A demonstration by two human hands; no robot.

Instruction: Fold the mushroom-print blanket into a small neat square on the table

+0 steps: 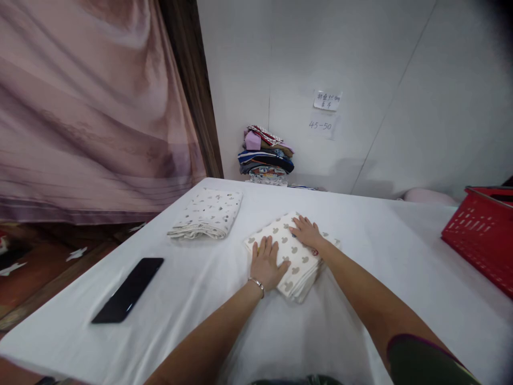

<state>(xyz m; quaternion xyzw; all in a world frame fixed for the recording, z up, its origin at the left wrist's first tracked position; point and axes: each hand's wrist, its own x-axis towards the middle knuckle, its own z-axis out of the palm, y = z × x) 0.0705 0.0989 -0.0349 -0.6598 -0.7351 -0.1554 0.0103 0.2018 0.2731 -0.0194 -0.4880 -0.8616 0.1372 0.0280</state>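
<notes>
A folded white cloth with grey-beige printed shapes (pixel 295 267) lies in the middle of the table, turned at an angle. Flat on its left part rests my left hand (pixel 267 264), fingers spread, a silver bracelet at the wrist. My right hand (pixel 306 233) presses on the far right part of the same cloth, its fingers stretched out. Several layers show along the cloth's near edge. Farther off to the left lies another folded white cloth (pixel 210 214) with small dark prints, apart from both hands.
A black phone (pixel 130 289) lies on the white table (pixel 188 321) at left. At the right edge stands a red plastic basket (pixel 481 235). Beyond the far edge is a stack of folded fabrics (pixel 266 160) against the wall. A pink curtain (pixel 92 107) hangs at left.
</notes>
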